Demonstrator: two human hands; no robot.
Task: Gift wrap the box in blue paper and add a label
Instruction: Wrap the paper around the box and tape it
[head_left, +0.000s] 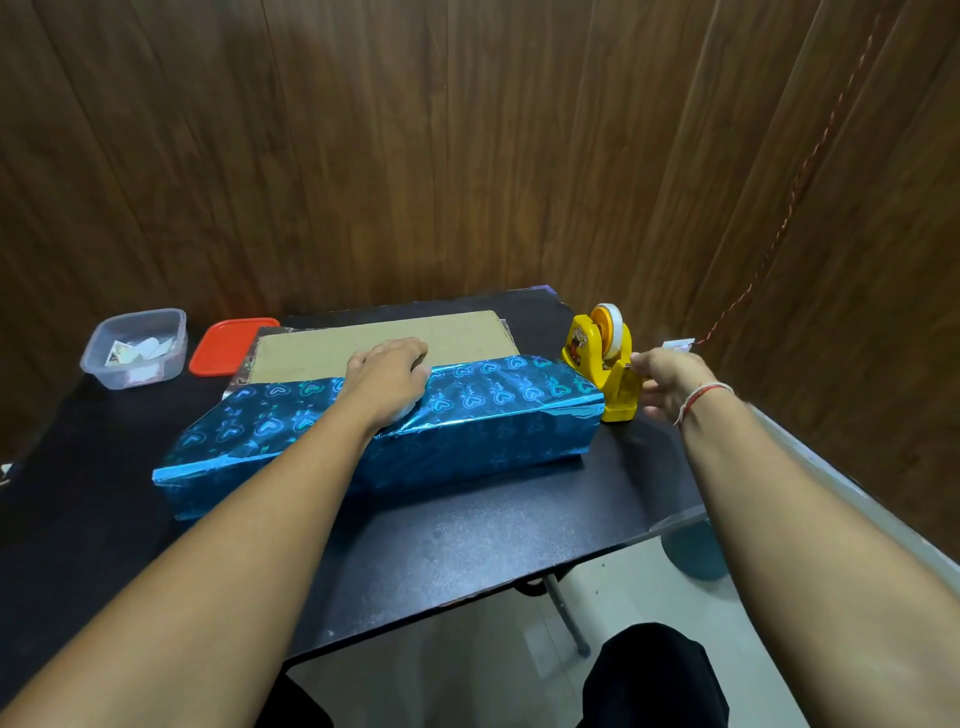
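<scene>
The box lies long-ways across the middle of the black desk, with the blue paper drawn up over its near side and part of its top; bare cardboard shows along the far half. The left hand lies on the paper's edge, fingers slightly bent and pressing it down onto the box. The right hand is out at the yellow tape dispenser just off the box's right end, its fingers at the cutter. They look pinched there, perhaps on the tape's end, but I cannot tell for sure.

The risk, as I see it, is in that one-handed hold. The foil looks slick and springy, so if the left hand eases or shifts while the other tugs, the edge may slide back and the wrap go slack or crooked. The dispenser looks light and nobody steadies it; a sharp pull could drag or tip it, and a long strip may curl and stick to itself. The labels, probably in the clear tub at far left, wait for later.
</scene>
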